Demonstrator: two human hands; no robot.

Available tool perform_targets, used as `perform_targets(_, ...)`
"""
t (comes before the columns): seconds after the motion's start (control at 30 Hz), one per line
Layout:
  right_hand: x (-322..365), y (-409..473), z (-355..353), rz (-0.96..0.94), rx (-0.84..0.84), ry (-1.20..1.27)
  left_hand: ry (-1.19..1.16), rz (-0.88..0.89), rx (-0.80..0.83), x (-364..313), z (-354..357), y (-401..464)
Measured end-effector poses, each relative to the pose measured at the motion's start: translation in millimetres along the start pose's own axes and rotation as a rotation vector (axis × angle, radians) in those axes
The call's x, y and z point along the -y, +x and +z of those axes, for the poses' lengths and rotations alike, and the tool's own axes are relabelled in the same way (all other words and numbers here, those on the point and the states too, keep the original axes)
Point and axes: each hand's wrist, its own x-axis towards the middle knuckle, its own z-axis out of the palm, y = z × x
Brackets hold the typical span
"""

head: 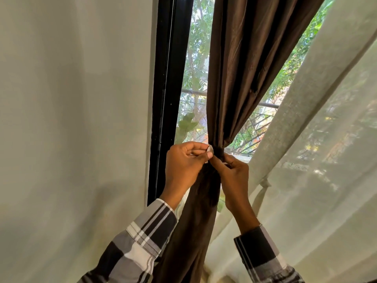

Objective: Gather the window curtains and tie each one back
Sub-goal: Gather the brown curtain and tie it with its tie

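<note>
1. Two checked sleeves (151, 235) are seen entering from 6 o'clock. The left hand (183, 166) is curled, its thumb and forefinger pinching a small pale tie end (210, 149). The right hand (234, 176) is curled too, its fingertips pressed into the knot at the curtain's waist; what it holds cannot be told.
2. The brown curtain (234, 68) is found at centre, cinched between both hands. It is judged soft, light and somewhat slippery, best gripped at the gathered waist. Its long axis runs from 12 to 6 o'clock, fanning wider towards 1 o'clock.
3. A cream curtain (306, 160) is noted at 3 o'clock, already bound by its own tie (264, 183).
4. Beyond, a black window frame (165, 99) is recorded at 11 o'clock.
</note>
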Motion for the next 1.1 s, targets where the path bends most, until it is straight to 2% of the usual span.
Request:
perform_targets(0.1, -11.3, -0.9, 3.3, -0.177, 0.048, -0.287, 0.062, -0.014, -0.060, 2.5, 1.9, 2.0)
perform_targets(0.2, -16.6, -5.0, 6.9, -0.276, 0.073, -0.393, 0.091, -0.012, -0.079, 6.0, 3.9, 3.8)
perform_targets(0.4, -21.1, -5.7, 21.2, -0.423, 0.138, -0.682, 0.054, 0.068, 0.098, 6.7, 1.1, 5.0)
perform_targets(0.53, -29.5, 13.3, 32.8, -0.515, 0.177, -0.926, 0.254, 0.044, -0.053, 17.8, -10.3, 43.0)
perform_targets(0.6, -34.7, 24.8, 36.7, -0.596, 0.195, -1.048, 0.343, 0.050, -0.073, 23.5, -15.3, 62.4)
perform_targets(0.67, -37.6, 38.3, 40.0, -0.617, 0.190, -1.051, 0.386, 0.043, -0.043, 31.0, -20.0, 77.8)
perform_targets(0.73, -38.7, 51.7, 41.1, -0.566, 0.120, -0.932, 0.431, 0.055, 0.004, 37.3, -23.2, 84.9)
perform_targets(0.8, -36.9, 64.2, 40.8, -0.534, 0.032, -0.857, 0.536, 0.152, 0.032, 41.0, -26.0, 87.5)
perform_targets(0.97, -31.9, 72.7, 23.0, -0.643, -0.077, -0.928, 0.790, 0.564, 0.089, 50.0, -24.8, 75.4)
perform_targets(1.1, -29.9, 64.1, -3.8, -0.710, -0.108, -1.008, 0.857, 0.704, 0.174, 50.7, -6.6, 74.6)
